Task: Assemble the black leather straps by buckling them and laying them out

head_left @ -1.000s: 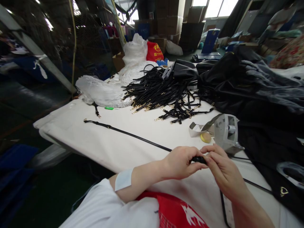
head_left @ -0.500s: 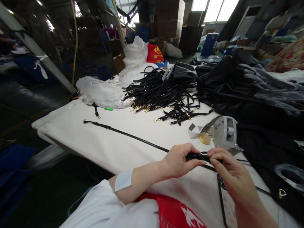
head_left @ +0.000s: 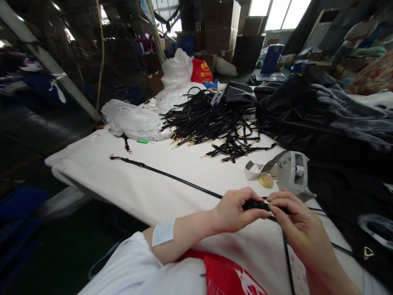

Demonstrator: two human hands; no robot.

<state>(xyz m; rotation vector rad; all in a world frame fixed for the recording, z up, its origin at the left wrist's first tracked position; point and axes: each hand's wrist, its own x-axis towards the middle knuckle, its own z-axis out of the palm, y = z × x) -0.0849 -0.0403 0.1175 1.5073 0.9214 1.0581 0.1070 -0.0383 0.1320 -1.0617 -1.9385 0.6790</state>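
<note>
A thin black strap (head_left: 184,180) with gold-coloured fittings lies across the table, its far end to the left, and runs up to my hands. My left hand (head_left: 238,211) pinches a thicker black section of strap between thumb and fingers. Close beside it, my right hand (head_left: 299,223) grips the same piece, thumb and fingertips pressed together on it. Fingers cover most of the held part, so its exact shape is hidden. Below my right hand lies a phone (head_left: 298,266), partly covered by the hand and wrist.
A heap of black straps (head_left: 205,116) with gold clasps sits at the table's far side. Nearer are a tape dispenser (head_left: 293,172) and a yellow round roll (head_left: 266,180). Clear plastic bags (head_left: 132,119) lie left; black material (head_left: 307,110) covers the right. A person (head_left: 359,35) stands far back.
The fingertips of both hands have come closer together on the black strap. The whole view has shifted slightly; the things on the table stay in place.
</note>
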